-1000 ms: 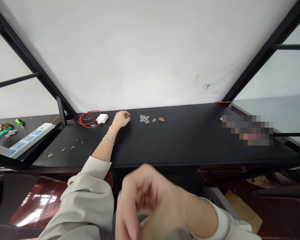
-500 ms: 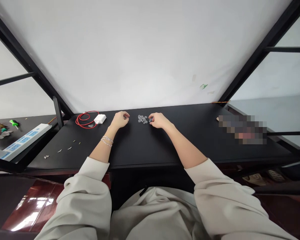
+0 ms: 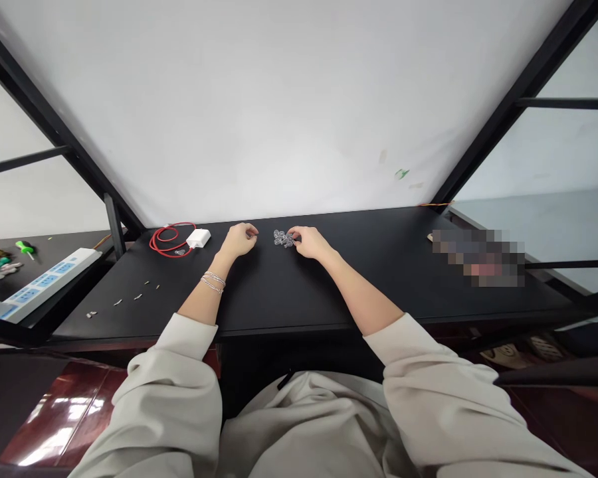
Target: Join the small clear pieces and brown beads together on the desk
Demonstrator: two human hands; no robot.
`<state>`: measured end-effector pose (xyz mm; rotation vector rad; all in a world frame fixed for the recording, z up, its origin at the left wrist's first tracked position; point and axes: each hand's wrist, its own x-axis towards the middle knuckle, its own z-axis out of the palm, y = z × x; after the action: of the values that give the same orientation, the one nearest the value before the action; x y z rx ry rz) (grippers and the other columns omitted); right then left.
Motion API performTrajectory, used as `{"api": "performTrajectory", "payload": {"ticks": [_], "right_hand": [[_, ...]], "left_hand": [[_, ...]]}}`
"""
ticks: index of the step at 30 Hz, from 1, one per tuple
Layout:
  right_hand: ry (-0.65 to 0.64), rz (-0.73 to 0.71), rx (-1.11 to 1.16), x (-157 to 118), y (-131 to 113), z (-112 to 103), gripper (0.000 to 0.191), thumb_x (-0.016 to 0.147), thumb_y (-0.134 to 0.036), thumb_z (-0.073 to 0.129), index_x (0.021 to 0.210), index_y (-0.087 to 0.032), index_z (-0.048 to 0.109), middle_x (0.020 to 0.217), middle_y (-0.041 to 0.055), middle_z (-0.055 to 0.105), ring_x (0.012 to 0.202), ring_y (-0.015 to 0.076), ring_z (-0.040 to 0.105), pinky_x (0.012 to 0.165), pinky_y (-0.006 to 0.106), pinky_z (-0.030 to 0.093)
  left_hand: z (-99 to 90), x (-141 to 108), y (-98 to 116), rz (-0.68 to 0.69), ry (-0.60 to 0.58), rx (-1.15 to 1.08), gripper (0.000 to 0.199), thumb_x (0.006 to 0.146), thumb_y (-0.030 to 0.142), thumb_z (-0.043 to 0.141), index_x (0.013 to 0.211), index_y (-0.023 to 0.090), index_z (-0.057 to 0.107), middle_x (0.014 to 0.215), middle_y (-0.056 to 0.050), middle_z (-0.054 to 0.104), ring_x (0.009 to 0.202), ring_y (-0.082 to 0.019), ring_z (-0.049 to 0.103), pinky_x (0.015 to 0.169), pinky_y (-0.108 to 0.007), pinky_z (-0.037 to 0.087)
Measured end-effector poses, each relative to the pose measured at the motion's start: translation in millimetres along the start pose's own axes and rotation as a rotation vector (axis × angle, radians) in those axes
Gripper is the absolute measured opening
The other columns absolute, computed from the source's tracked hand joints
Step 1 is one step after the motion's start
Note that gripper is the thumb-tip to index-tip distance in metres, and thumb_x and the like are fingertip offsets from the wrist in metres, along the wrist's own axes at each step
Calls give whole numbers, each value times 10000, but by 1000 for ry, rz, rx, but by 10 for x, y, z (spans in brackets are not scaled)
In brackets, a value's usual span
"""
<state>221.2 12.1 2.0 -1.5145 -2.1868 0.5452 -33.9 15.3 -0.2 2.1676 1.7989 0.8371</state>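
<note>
A small heap of clear plastic pieces (image 3: 280, 238) lies on the black tabletop (image 3: 289, 285) between my hands. My right hand (image 3: 311, 242) reaches the heap's right edge, its fingers pinched around a clear piece that they partly cover. To the left of the heap, apart from it, is my left hand (image 3: 238, 240). Its fingers curl toward the thumb, and whatever is between them is hidden. The exact kind of the clear pieces is too small to make out.
A white charger (image 3: 199, 238) with a coiled red cable (image 3: 155, 247) sits left of my left hand, a clear piece beside it. Small scraps (image 3: 118, 302) lie at the front left. A power strip (image 3: 50, 285) stands beyond the black frame. A pixelated object (image 3: 478, 257) is at right.
My right hand has moved slightly left, bringing its fingers and the clear piece from beside the heap to its edge. My left hand stays nearly in place. The view has shifted slightly.
</note>
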Motion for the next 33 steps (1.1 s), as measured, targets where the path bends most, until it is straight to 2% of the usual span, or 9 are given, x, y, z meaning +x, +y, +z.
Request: {"api": "performTrajectory", "payload": {"ticks": [4, 11, 20, 24, 28, 33], "right_hand": [[15, 17, -11, -1, -7, 17, 414, 910, -68, 620, 1285, -216, 716, 1277, 75, 736, 1128, 245, 687, 940, 302, 506], [74, 21, 10, 45, 66, 101, 390, 880, -64, 634, 1221, -223, 737, 1165, 67, 767, 1047, 223, 705, 912, 286, 511], [70, 32, 27, 13, 2, 98, 433, 870, -63, 641, 1260, -235, 719, 1192, 61, 765, 1088, 235, 701, 965, 318, 507], [87, 28, 45, 3, 7, 70, 431, 859, -49, 643, 1245, -220, 727, 1172, 63, 772, 1078, 226, 705, 969, 310, 510], [115, 34, 58, -9, 34, 30, 432, 852, -39, 639, 1237, -212, 731, 1152, 60, 777, 1049, 222, 709, 963, 312, 516], [166, -3, 132, -14, 56, 34, 364, 851, -75, 674, 1180, -211, 751, 1072, 43, 793, 1007, 207, 719, 950, 304, 521]], "left_hand": [[-1, 2, 13, 6, 1, 8, 213, 809, 123, 649, 980, 155, 772, 968, -75, 793, 820, -206, 732, 846, -304, 561], [7, 9, -2, 1, 5, -9, 219, 790, 121, 654, 968, 165, 776, 904, -71, 785, 798, -217, 731, 845, -316, 562], [-8, -8, 46, -33, 14, -77, 207, 752, 121, 698, 932, 183, 782, 815, -58, 776, 795, -238, 738, 865, -342, 566], [9, -12, 74, -97, 11, -186, 183, 776, 175, 719, 947, 183, 781, 761, -51, 777, 799, -246, 751, 885, -366, 572], [99, 19, 30, -151, -10, -395, 263, 768, 243, 761, 1016, 161, 780, 784, -72, 792, 840, -253, 764, 926, -401, 572], [195, 15, 65, -162, -65, -720, 261, 721, 308, 836, 889, 119, 773, 819, -115, 791, 833, -244, 761, 927, -423, 581]]}}
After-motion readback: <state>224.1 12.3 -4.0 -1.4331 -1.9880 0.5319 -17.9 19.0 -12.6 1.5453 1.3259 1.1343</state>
